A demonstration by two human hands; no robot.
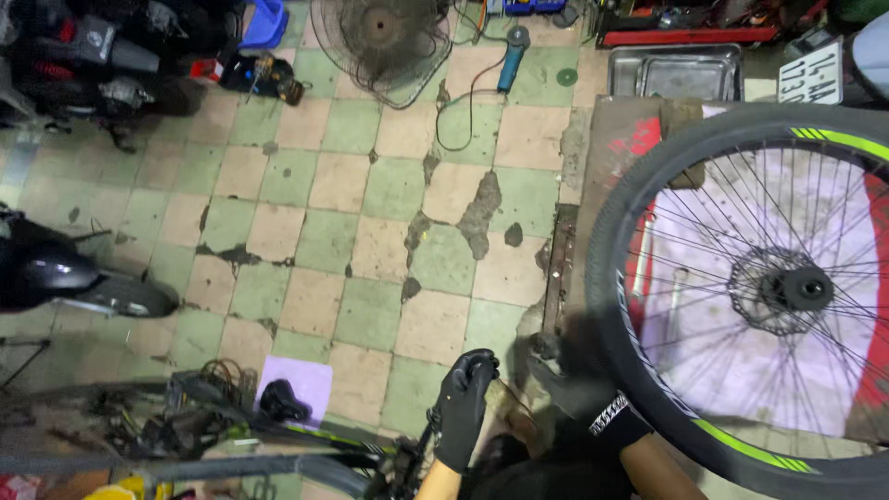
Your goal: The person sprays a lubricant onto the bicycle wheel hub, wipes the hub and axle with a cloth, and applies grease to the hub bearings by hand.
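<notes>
I am looking down from the head camera at a cracked green-and-tan tiled floor (370, 250). My left hand (466, 407), in a black glove, is sitting low in the centre of the frame, its fingers curling closed around a thin dark part at the front of a bicycle frame (306, 444) that is lying along the bottom left. It looks like a cable or lever end, but it is too small for me to tell which.

My right hand (579, 389), also gloved in black, is blurring just to the right of it, pressing against the tyre of a large bicycle wheel (741, 296) that is filling the right side of the frame. I cannot tell whether that hand is closing on the tyre or only resting flat against it. The wheel is standing tilted toward me, probably being steadied there so its disc hub is staying clear of the ground.

A black saddle (281, 401) is lying on a pale purple sheet at lower left. An angle grinder (512, 56) with its cord and a floor fan (380, 37) are lying at the top, well apart from my hands.
</notes>
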